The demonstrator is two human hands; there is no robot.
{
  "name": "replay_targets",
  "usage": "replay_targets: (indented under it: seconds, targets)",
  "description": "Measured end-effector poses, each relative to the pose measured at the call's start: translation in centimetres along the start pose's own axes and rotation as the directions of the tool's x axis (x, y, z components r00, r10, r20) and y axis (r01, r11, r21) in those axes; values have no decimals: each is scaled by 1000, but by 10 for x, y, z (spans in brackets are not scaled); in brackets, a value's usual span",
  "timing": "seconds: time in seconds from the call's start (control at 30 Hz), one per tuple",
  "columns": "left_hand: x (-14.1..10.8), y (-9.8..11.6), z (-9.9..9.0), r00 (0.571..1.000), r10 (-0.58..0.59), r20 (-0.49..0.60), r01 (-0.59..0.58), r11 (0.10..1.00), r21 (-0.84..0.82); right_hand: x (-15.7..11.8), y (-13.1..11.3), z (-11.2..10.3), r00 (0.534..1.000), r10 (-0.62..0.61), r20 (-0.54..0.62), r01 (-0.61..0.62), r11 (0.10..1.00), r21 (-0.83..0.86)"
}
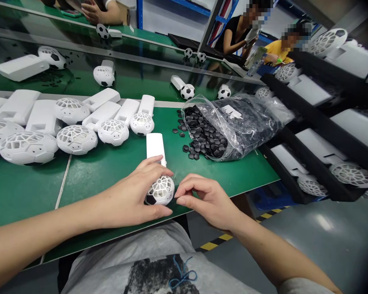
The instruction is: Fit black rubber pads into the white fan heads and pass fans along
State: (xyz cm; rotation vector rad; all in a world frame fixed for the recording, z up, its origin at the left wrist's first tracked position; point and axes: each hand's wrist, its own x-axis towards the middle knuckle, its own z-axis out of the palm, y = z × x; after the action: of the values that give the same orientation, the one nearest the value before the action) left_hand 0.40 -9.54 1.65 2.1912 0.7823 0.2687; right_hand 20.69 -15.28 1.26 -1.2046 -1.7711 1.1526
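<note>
Near the front edge of the green bench, my left hand [141, 192] curls around the round head of a white football-shaped handheld fan [161, 188]. Its open grille faces up, and its flat white handle points away from me. One black patch shows low on the left side of the head. Close to the head's right side, the thumb and forefinger of my right hand [207, 198] are pinched together. A small dark bit shows at those fingertips, apparently a black pentagon piece, mostly hidden. Beyond my hands, a clear plastic bag [248, 126] spills many black pentagon pieces [207, 136].
Several white fans [76, 139] lie crowded at the left. A dark conveyor belt [135, 65] carries fans with black patches [187, 91] behind the bench. A black rack [322, 163] of fans stands at the right. Other people [233, 36] sit across the line.
</note>
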Motion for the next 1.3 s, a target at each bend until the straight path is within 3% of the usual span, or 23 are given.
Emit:
replay_targets:
  seconds: [0.1,0.23,0.47,0.73,0.9,1.13,1.3]
  targets:
    - [1,3,7,997,-12,-71,10,999,-31,4,2,4,997,81,4,-82,995,57]
    - [0,3,12,995,-1,-100,-6,998,-66,9,-1,3,995,102,16,-102,995,-3]
    - [-2,0,15,993,16,-117,-28,994,-105,12,-5,4,1000,-9,-7,9,999,-54]
    - [0,4,12,998,11,-64,-20,991,-136,14,2,7,989,138,44,-144,973,180]
    - [1,5,14,995,40,-94,-49,994,-100,9,15,11,990,135,39,-140,941,309]
    - [3,-1,8,998,51,-26,-54,990,-133,6,20,22,996,86,-24,-73,941,331]
    - [3,-7,9,995,96,-36,-99,989,-112,0,18,30,989,146,-32,-120,900,419]
